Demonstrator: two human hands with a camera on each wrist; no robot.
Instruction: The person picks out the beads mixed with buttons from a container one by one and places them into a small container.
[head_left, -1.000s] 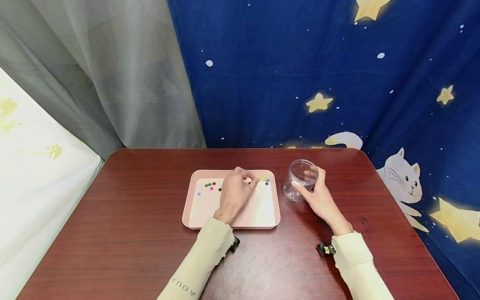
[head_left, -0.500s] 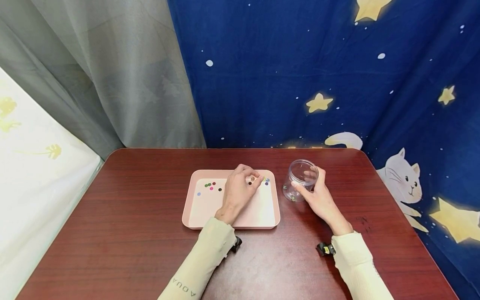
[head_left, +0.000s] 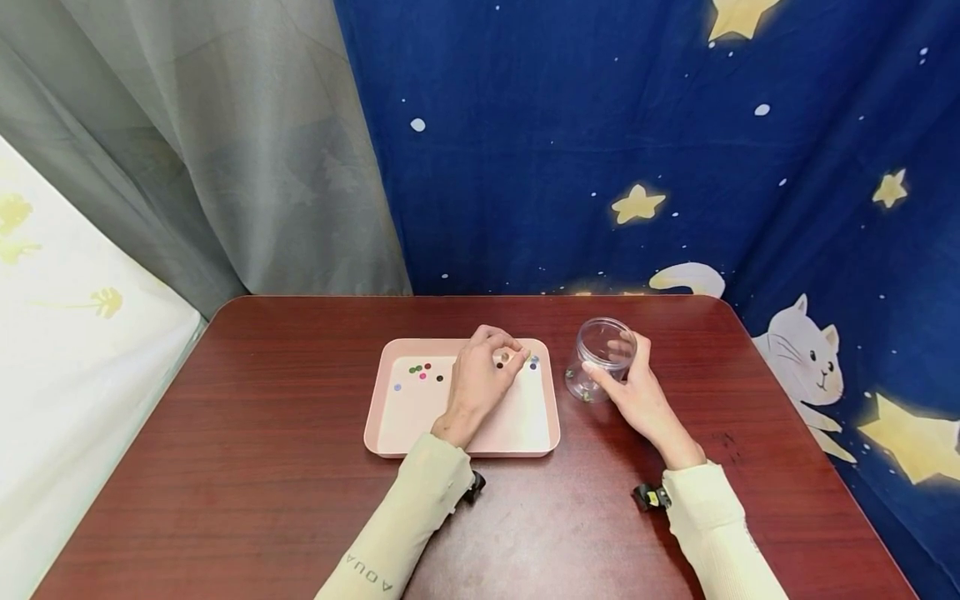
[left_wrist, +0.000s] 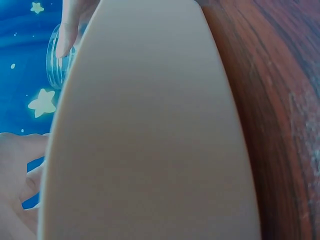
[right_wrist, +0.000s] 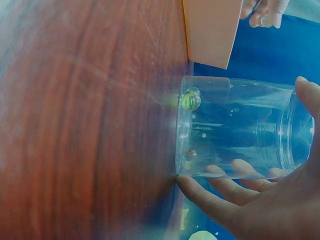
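Observation:
A pink tray (head_left: 517, 433) lies mid-table with several small coloured beads (head_left: 422, 372) at its far left and a few more (head_left: 534, 363) in its far right corner. My left hand (head_left: 516, 357) hovers over that corner, fingers curled, thumb and fingertips closing on a yellow-green bead. The left wrist view shows mostly the tray (left_wrist: 150, 130) and a bit of my left hand (left_wrist: 15, 190). My right hand (head_left: 618, 367) grips an upright clear plastic jar (head_left: 600, 358) just right of the tray. The jar (right_wrist: 235, 130) holds a green bead (right_wrist: 190, 99) and a small brown one (right_wrist: 190, 154).
The dark red wooden table (head_left: 262, 500) has rounded corners. A blue star-and-cat cloth (head_left: 675, 167) hangs behind it, a grey curtain (head_left: 225, 167) stands at the back left, and white fabric (head_left: 60, 333) lies at the left.
My left hand has shifted slightly to the right and up the tray, its fingertips drawing together at the corner beads. The right hand and jar have stayed put.

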